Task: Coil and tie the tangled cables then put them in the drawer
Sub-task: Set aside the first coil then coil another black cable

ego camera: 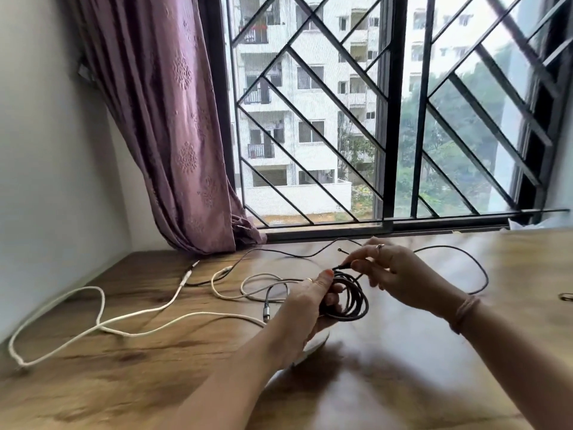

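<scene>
Far left of the wooden table (403, 352): a white cable (102, 321) lay loose in wide bends, one end near the left edge, running right toward mid-table. Behind it, a purple curtain (173, 135) hung at the left of the barred window (387, 119). A second, pale cable (248, 285) lay in a loop just left of the hands, with a metal-tipped plug near it. Centre: left hand (305, 308) gripped a black cable coil (350, 297) of several turns, fingers curled round one side of it, thumb on top; the coil was held just above the table. Right hand (390, 274) pinched the black cable's free stretch close above the coil, between thumb and fingertips. Beyond the hands, a thin dark cable (459, 252) trailed over the table in a large arc to the right. A band sat on the right wrist.
</scene>
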`<state>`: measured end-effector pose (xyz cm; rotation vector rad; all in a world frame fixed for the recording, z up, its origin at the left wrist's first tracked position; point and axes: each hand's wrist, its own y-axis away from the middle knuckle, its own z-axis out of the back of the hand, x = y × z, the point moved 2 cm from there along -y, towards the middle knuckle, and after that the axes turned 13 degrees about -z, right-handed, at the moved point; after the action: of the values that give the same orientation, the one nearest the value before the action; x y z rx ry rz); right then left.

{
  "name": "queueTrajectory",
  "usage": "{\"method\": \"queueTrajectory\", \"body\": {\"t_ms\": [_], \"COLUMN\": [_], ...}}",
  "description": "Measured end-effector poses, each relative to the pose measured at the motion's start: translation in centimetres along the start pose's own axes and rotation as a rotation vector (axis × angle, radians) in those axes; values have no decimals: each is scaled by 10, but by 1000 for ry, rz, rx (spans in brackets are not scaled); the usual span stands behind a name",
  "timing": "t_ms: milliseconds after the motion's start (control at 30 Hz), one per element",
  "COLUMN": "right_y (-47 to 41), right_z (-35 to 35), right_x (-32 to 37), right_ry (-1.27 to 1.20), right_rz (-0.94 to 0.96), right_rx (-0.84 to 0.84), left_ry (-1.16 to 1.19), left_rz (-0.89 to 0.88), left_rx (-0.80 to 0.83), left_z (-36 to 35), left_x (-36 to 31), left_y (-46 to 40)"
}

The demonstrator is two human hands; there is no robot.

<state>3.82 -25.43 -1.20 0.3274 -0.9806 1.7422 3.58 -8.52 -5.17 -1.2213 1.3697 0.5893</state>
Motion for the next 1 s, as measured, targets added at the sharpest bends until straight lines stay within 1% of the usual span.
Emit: {"method": "queueTrajectory", "body": {"t_ms": [100,167,233,333,400,500,567,700,800,900,1000], "right_y": [1,2,5,12,17,23,25,24,27,31,30], "right_z": [0,3,6,9,12,16,15,-4,-12,-15,-16], "right_x": [2,8,20,42,53,62,64,60,62,67,63], "right_ry": [38,64,90,106,138,70,74,219,194,177,326], "right_rz": [0,29,108,266,337,322,295,238,267,280,284], "right_rx": [-6,-106,-196,-220,-251,-309,-300,-206,-269,-278,-213], "left_ry": [-43,-134,-212,-339,-418,-456,-474,-476,-482,-495,-541], "left_rz": [-21,-59,-113,-218,-259,-267,-261,-287,-298,-294,-301], "left_rx": [-22,-59,-125,-196,-240,-307,-327,-316,-293,-203,-86], "left_z": [0,1,3,7,9,11,11,10,7,4,0], "left_x": [1,1,-1,-8,-11,-12,-12,-14,-15,-15,-13], "left_y": [-3,-4,-5,-6,-6,-6,-6,-3,-2,0,2]}}
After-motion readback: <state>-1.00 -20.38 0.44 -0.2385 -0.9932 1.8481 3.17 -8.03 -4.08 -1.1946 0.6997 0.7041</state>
